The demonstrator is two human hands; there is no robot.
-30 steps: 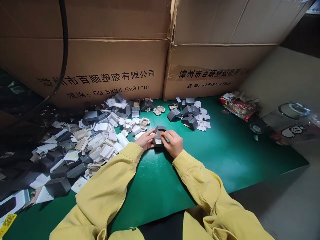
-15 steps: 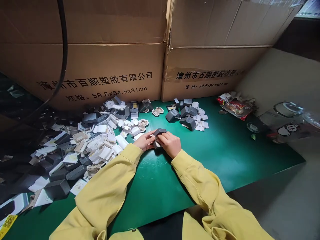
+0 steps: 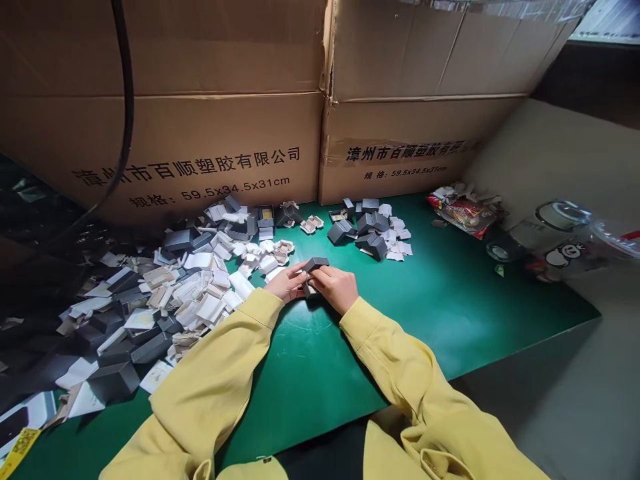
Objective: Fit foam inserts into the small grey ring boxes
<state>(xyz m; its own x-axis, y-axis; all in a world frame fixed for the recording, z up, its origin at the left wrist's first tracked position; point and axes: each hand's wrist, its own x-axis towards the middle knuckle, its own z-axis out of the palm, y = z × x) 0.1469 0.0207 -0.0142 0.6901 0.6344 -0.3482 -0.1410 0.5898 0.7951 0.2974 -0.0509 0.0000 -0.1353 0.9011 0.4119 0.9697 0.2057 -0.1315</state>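
Resting between both hands near the middle of the green mat-covered surface [image 3: 450, 300] is a small dark grey hinged cardboard box [image 3: 314, 265], its flat lid showing on top and a sliver of pale lining visible at its lower edge. A second ago the lid stood raised, exposing a light insert inside; now the lid sits lowered almost flat over the base, and the hands have drawn closer together around it. The left hand [image 3: 286, 283] lies palm-down on the box's left side, fingers curled, their tips touching the lid's front corner. The right hand [image 3: 336, 288] comes in from the right, fingers bent over the box, its grip pinching the lid and base together. Both forearms, in pale yellow sleeves [image 3: 220, 380], angle inward from the bottom of the view and rest on the surface. To the left spreads a large heap of loose white card inserts and grey boxes [image 3: 165, 300]; beyond the hands sits a smaller cluster of grey boxes [image 3: 370, 230]. Two big brown corrugated cartons [image 3: 200, 120] printed with black lettering stand along the back edge.
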